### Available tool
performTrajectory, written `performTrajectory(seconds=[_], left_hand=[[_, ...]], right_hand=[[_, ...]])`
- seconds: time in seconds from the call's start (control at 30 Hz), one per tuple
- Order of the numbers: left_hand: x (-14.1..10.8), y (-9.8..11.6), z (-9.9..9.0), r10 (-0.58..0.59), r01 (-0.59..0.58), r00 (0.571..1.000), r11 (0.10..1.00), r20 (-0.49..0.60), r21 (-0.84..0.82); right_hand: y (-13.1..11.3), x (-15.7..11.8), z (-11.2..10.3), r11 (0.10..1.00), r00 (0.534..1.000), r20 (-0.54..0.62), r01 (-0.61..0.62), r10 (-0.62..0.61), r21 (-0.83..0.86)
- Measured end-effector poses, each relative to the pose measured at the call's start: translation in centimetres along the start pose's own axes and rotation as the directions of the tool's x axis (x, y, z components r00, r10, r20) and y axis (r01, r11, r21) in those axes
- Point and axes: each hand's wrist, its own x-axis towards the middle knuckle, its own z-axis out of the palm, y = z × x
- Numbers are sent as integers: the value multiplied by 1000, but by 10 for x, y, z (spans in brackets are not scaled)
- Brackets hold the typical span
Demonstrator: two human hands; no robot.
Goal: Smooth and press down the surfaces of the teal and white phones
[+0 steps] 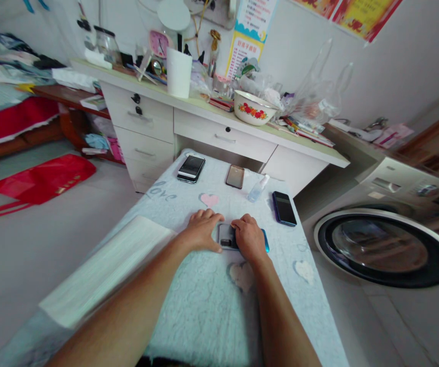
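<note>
A grey phone (226,233) lies back up on the cloth-covered table, its dark camera block toward the left end. My left hand (203,232) brackets that end, thumb at the near corner and index finger at the far one. Over the middle of the phone, my right hand (250,237) presses down with curled fingers; whatever they may hold is hidden. A blue edge (265,240) shows past my right hand. Beyond the hands lie a brown phone case (235,176) and a small clear spray bottle (258,188).
Two stacked phones (191,168) lie at the table's far left, and a dark phone (284,208) at its right. A folded whitish cloth (108,270) rests along the left side. Behind stands a cluttered desk (200,109); a washing machine (385,247) is at the right.
</note>
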Motion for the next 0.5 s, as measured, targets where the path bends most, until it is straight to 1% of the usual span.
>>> performTrajectory(seconds=[0.27, 0.4, 0.5], left_hand=[[-1, -1, -1, 26, -26, 1000, 1000, -2, -13], [0, -1, -1, 16, -16, 1000, 1000, 1, -9], [0, 0, -1, 12, -12, 1000, 1000, 6, -5]], right_hand=[[15, -4, -2, 997, 996, -38, -77, 77, 19], [13, -6, -5, 996, 995, -40, -91, 91, 8], [8, -6, -6, 998, 997, -33, -66, 66, 10]])
